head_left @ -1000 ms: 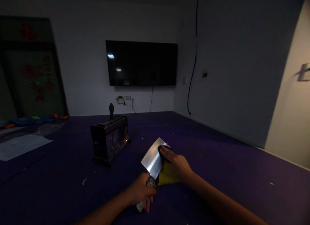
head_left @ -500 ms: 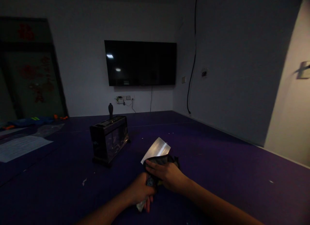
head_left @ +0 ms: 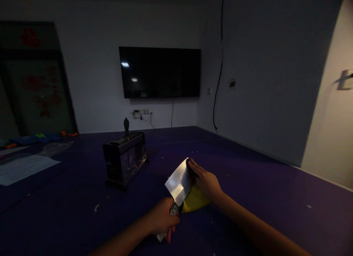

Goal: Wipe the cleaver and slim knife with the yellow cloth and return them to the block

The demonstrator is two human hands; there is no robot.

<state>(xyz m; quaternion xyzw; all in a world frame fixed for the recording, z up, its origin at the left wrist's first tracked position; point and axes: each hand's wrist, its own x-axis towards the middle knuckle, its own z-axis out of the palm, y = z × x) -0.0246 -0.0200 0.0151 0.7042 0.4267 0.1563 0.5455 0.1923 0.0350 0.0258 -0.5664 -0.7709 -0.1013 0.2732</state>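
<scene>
My left hand (head_left: 164, 217) is wrapped round the patterned handle of a cleaver (head_left: 178, 180), whose broad shiny blade points up and away from me. A cloth (head_left: 196, 200), yellow on one side and dark on the other, lies against the blade's right side. My right hand (head_left: 206, 180) presses the cloth's dark part onto the blade near its far right corner, fingers together. Left of the hands stands a black knife block (head_left: 125, 158) with clear sides, and a dark handle (head_left: 126, 126) sticks up from its top.
The purple surface (head_left: 248, 197) spreads all round, with small white scraps on it. Paper sheets (head_left: 26, 169) and a blue cloth item with orange parts (head_left: 41, 138) lie at the left. A television (head_left: 162, 72) hangs on the far wall, and a black cable (head_left: 217, 90) runs down the corner.
My right hand has slid the cloth up and right along the blade, so more of the blade and the cloth's yellow side now show. My left hand keeps its hold on the handle.
</scene>
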